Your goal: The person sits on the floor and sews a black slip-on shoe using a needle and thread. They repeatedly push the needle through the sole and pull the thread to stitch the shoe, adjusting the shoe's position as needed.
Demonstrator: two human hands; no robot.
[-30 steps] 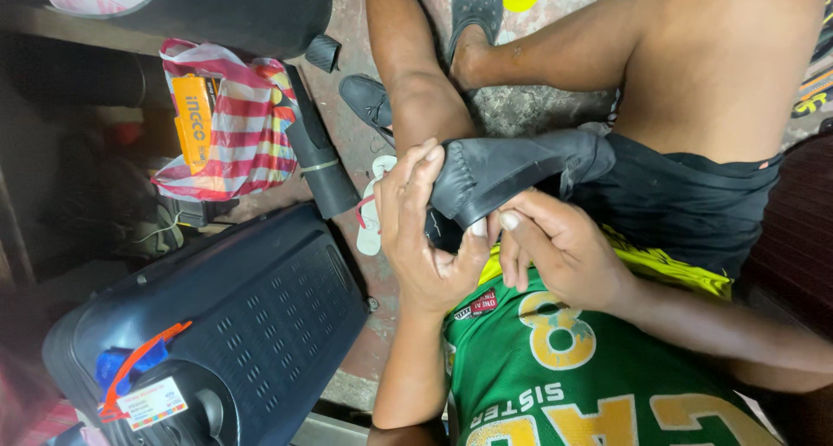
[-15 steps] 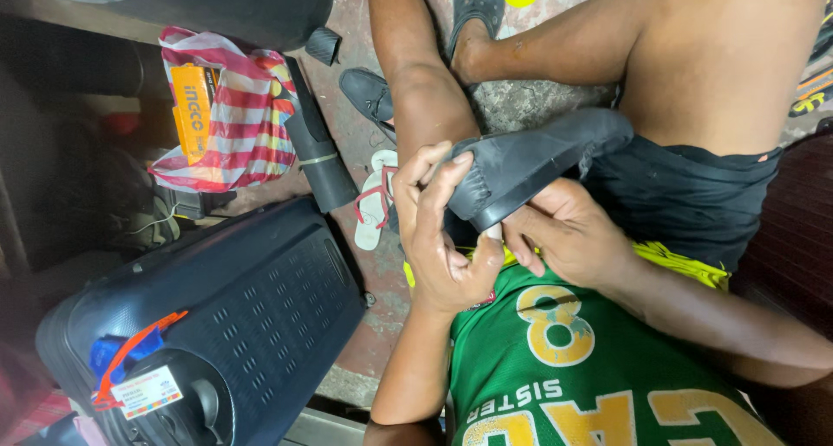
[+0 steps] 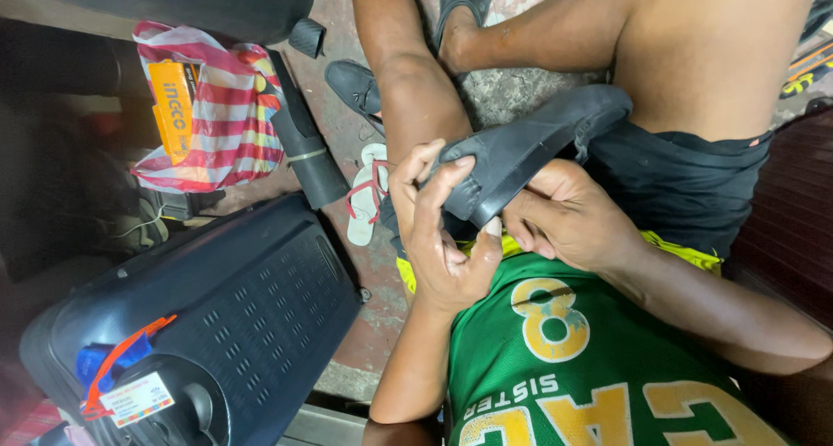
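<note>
I have the black shoe sole (image 3: 521,155) up over my lap, resting partly across my thigh, so its edge faces me and I can look along it. My left hand (image 3: 438,229) is wrapped around the near end, fingers (image 3: 451,186) curled over the top and thumb under, holding it firm so it does not twist; that hand is closed on the sole, not wide at all. My right hand (image 3: 564,216) sits just below and behind the sole, fingers bent in and pressing up against its underside near the same end, steadying it from the other side. Whether those fingertips pinch something small there, I cannot tell, they are tucked out of sight. I sit low with knees apart, which gives the sole a place to lean. Down on the floor between my legs lies a white flip-flop with red straps (image 3: 363,199), and a dark shoe (image 3: 354,83) just beyond it, both within reach. To my left stands a big black hard case (image 3: 226,324) with a tag on its handle, and behind it a red-and-white striped bag (image 3: 213,108) with an orange box (image 3: 173,108) poking out.
</note>
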